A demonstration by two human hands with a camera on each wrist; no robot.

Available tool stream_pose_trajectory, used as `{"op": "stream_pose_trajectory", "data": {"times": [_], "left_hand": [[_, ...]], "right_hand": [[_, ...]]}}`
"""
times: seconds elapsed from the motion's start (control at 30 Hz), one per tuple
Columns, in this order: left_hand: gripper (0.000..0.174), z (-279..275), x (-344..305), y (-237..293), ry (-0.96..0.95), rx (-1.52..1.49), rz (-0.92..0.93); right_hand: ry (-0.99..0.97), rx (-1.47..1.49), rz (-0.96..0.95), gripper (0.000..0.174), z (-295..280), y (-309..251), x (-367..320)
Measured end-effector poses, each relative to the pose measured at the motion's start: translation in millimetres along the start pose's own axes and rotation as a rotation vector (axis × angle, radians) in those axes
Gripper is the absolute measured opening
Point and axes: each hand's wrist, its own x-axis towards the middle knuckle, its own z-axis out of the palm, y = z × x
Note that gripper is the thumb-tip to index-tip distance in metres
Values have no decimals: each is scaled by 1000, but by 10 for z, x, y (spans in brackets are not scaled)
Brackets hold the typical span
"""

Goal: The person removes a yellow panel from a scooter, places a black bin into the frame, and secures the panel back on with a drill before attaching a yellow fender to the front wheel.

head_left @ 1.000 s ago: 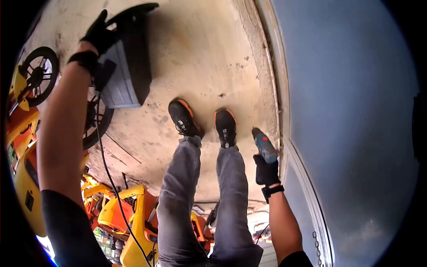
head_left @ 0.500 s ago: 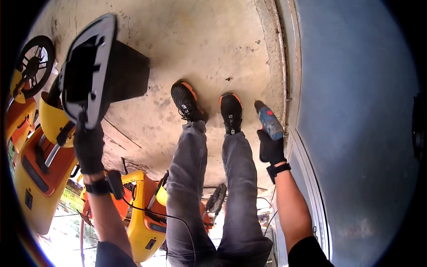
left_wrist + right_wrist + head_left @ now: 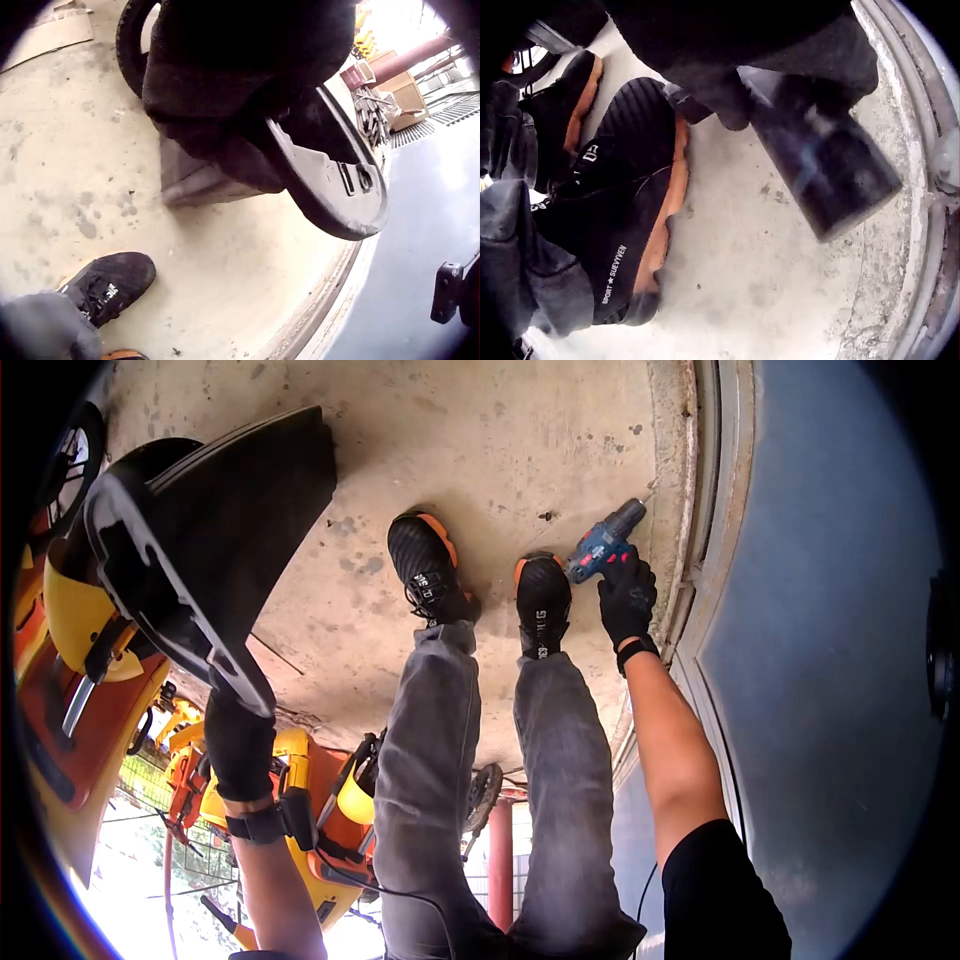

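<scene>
A black plastic box [image 3: 240,530] with a wide flanged rim is held up at the left, tilted on its side. My gloved left hand [image 3: 240,750] grips the near end of that rim; in the left wrist view the glove [image 3: 225,97] covers part of the box, and the rim [image 3: 330,195] sticks out past the fingers. On the right, my gloved right hand [image 3: 628,600] holds a blue and black cordless drill [image 3: 605,542] by its handle, chuck pointing up and right, beside the right shoe. The right wrist view shows a dark, blocky end of the drill [image 3: 825,165] below the glove.
Black shoes [image 3: 545,600] with orange soles stand on a stained concrete floor [image 3: 500,440]. A blue-grey panel [image 3: 840,610] with a metal frame runs along the right. Yellow and orange vehicles [image 3: 310,800] crowd the lower left, with a spoked wheel [image 3: 75,460] above. A red post [image 3: 500,860] stands behind the legs.
My left hand came from the far top of the box to its near rim end, and the box turned, then tilted over. My right hand moved up, swinging the drill's chuck from upper left to upper right.
</scene>
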Motion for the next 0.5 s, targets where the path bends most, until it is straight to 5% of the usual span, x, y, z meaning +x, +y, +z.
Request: {"op": "stream_pose_trajectory", "data": {"times": [0.03, 0.17, 0.23, 0.3, 0.37, 0.47, 0.5], "left_hand": [[33, 73, -63, -125, -11, -31, 27], [22, 192, -128, -159, -43, -659, -375], [22, 222, -148, -178, -21, -486, -238], [23, 212, -161, -164, -5, -381, -176], [24, 224, -166, -129, 7, -733, -362], [25, 172, -96, 66, 79, -1494, -691], [26, 165, -75, 73, 83, -1715, -719]], "right_hand": [[-4, -2, 3, 60, 49, 13, 18], [111, -103, -36, 47, -320, -404, 301], [189, 379, -285, 38, -303, -638, 495], [75, 220, -383, 40, -99, -867, 602], [165, -61, -597, 35, 621, -708, 695], [20, -108, -460, 26, 358, -794, 797], [-56, 176, -301, 22, 402, -732, 887]]}}
